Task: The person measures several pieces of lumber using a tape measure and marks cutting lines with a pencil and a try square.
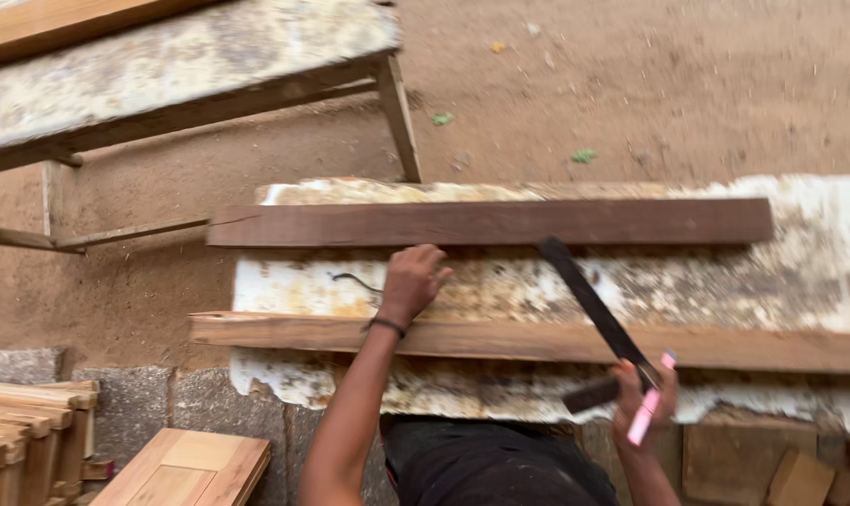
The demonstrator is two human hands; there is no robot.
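Observation:
My left hand (pixel 412 282) rests with curled fingers on the paint-stained workbench (pixel 800 272), between a dark wood plank (pixel 491 223) at the far side and a lighter brown plank (pixel 528 339) at the near side. It grips nothing I can make out. My right hand (pixel 646 398) is at the bench's near edge, closed around the stock of a dark try square (pixel 594 309) together with a pink pencil (pixel 650 401). The square's blade slants up and left over the lighter plank, and its tip reaches the dark plank.
A second stained bench (pixel 181 66) stands at the upper left on the sandy ground (pixel 650 94). Stacked light wood pieces (pixel 27 440) and a panelled wooden board (pixel 186 468) lie at the lower left. Wood blocks (pixel 800 478) sit at the lower right.

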